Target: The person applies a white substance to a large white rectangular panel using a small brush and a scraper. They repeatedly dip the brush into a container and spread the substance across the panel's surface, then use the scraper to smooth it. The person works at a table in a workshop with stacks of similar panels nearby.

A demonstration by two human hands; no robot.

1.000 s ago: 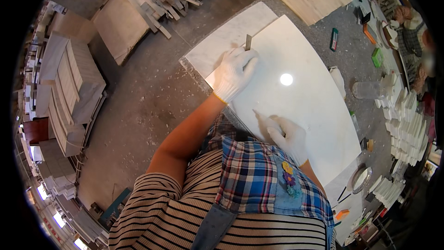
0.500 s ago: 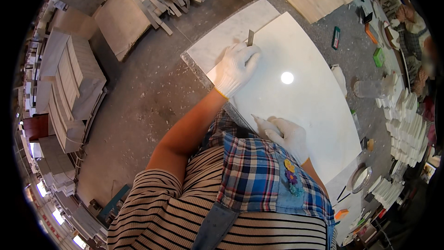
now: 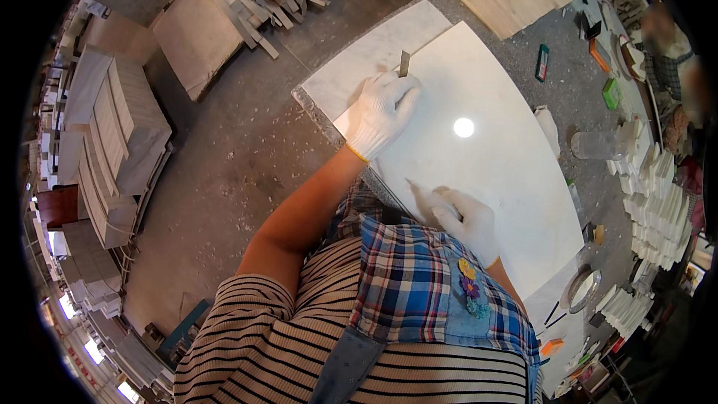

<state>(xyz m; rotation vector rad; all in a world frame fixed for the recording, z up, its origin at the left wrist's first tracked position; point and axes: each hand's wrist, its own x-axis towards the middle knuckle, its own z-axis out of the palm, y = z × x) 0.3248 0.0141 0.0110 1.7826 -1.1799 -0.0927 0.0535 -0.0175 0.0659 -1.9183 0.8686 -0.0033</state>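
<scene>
A large white stone-like slab [image 3: 501,179] lies in front of me, with a bright round reflection on it. My left hand [image 3: 383,111], in a white knitted glove with a yellow cuff edge, rests on its left part. The fingers are closed round a flat metal strip [image 3: 404,63], whose end sticks up beyond the knuckles. My right hand [image 3: 470,221], gloved too, is low over the slab's near edge, close to my apron. Its fingers are curled and smeared by motion toward a dark pointed tip; what they grip cannot be made out.
Beneath the slab lies a paler grey-white sheet [image 3: 374,49] on a rough bench. To the right are a green box cutter case [image 3: 542,62], a green block [image 3: 612,93], a clear plastic bottle [image 3: 596,144] and stacked white pieces [image 3: 658,202]. Another person's sleeve [image 3: 666,71] shows at far right.
My right hand has shifted slightly and its fingers are blurred now. The left hand and metal strip have barely moved. At far right, the other person has moved a little.
</scene>
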